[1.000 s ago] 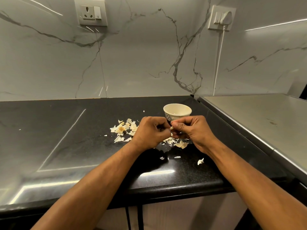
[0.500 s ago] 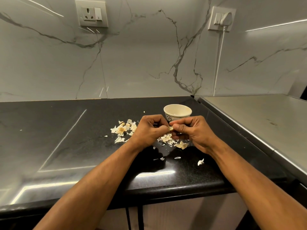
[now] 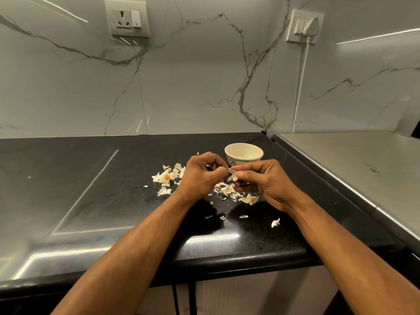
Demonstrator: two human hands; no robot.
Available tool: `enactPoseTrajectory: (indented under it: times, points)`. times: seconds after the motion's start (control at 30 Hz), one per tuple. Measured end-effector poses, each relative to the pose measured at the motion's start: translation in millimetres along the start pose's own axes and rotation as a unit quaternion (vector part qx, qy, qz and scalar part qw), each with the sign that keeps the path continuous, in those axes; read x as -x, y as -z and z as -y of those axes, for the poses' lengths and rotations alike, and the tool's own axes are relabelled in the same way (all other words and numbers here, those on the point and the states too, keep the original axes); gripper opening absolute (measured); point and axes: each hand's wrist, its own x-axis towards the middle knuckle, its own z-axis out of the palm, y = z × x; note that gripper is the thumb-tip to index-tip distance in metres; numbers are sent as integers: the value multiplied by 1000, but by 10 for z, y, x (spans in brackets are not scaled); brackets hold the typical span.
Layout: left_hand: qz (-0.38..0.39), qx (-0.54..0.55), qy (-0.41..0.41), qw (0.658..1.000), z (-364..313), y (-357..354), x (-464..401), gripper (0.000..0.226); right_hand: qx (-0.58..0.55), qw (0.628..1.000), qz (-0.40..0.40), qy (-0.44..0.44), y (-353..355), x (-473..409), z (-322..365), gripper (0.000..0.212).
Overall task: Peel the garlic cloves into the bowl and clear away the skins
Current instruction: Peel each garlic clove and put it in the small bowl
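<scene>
Garlic clove [image 3: 233, 177] pinched in right hand [image 3: 267, 183], left hand [image 3: 202, 176] pinching its skin to peel, bowl [image 3: 243, 153] just beyond for dropping.

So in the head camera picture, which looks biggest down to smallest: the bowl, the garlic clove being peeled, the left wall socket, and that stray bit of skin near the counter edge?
1. Left wall socket
2. Bowl, a bit smaller, though the socket is farther away, so this order is unsure
3. Garlic clove, partly hidden between the left hand and right hand
4. Stray skin, looks about the same as the clove
</scene>
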Motion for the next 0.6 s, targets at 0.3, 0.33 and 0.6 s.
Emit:
enactPoseTrajectory:
  times: [0.3,0.33,0.6]
  points:
    - [-81,-28,20,996,80,52,-58,10,19,999,-42,-11,-1,-11,2,13]
    - [-84,-35,29,995,94,78,-67,10,16,999,-48,-11,-2,-14,5,13]
    - [52,-187,44,980,149,48,-54,11,4,996,-92,-5,-9,-29,5,9]
